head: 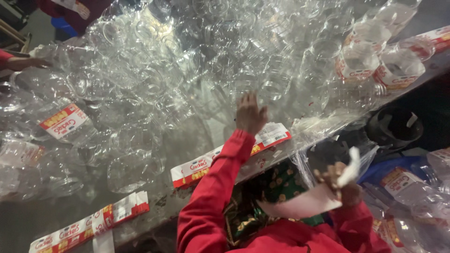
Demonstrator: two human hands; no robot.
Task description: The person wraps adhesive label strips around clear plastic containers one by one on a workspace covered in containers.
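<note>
My left hand (251, 113) stretches out from a red sleeve into a big heap of clear plastic jars (187, 70) on a grey table (23, 220); its fingers are spread and touch the jars, gripping nothing I can make out. A red-and-white label strip (234, 154) lies on the table just under that wrist. My right hand (347, 185) is low at the right, off the table edge, closed on a curled white paper strip (309, 201).
Jars with red-and-white labels (375, 70) stand at the far right of the heap, one more (65, 122) at the left. Another label strip (89, 225) lies near the front edge. Another person's hand (26, 62) reaches in at upper left. A black round object (393, 126) and more labelled jars (412, 187) sit below the table at right.
</note>
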